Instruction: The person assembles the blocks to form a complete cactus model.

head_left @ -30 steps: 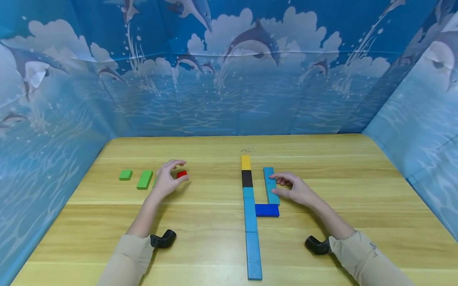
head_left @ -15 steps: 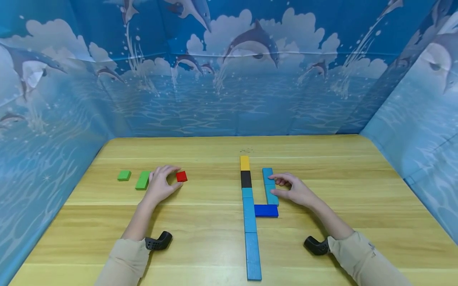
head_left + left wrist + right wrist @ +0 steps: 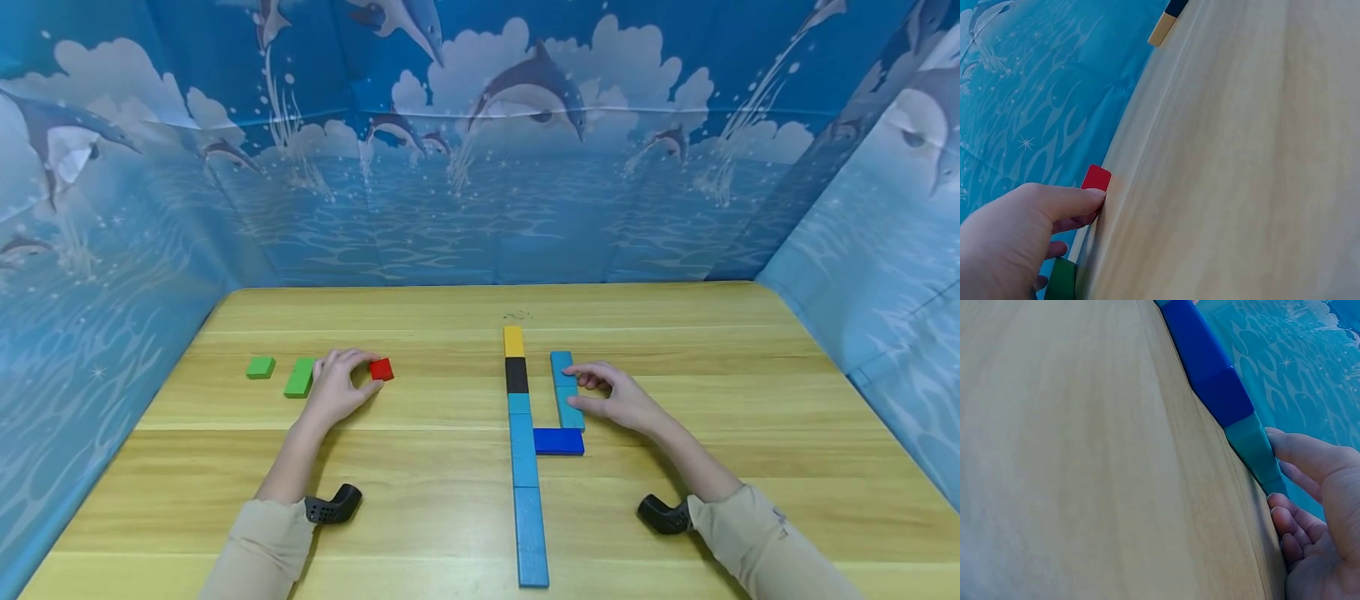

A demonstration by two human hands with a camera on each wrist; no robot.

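In the head view a small red block (image 3: 382, 369) lies on the left half of the table. My left hand (image 3: 337, 392) pinches its left part between thumb and fingers; the left wrist view shows the thumb against the red block (image 3: 1096, 178). My right hand (image 3: 618, 402) rests with relaxed fingers over the right edge of two light blue blocks (image 3: 564, 364) laid end to end. Its thumb and index finger stand apart. A dark blue block (image 3: 558, 442) lies crosswise at their near end, reaching a long row of light blue blocks (image 3: 525, 450).
The row continues away from me with a black block (image 3: 517, 375) and a yellow block (image 3: 513, 342). Green blocks (image 3: 261, 367) lie left of my left hand. Dolphin-print cloth (image 3: 480, 208) walls the wooden table (image 3: 435, 500) at the back and sides.
My left hand has lowered and shifted slightly left, its fingers coming to the red block's left side, so more of the block shows. The right hand has stayed still.
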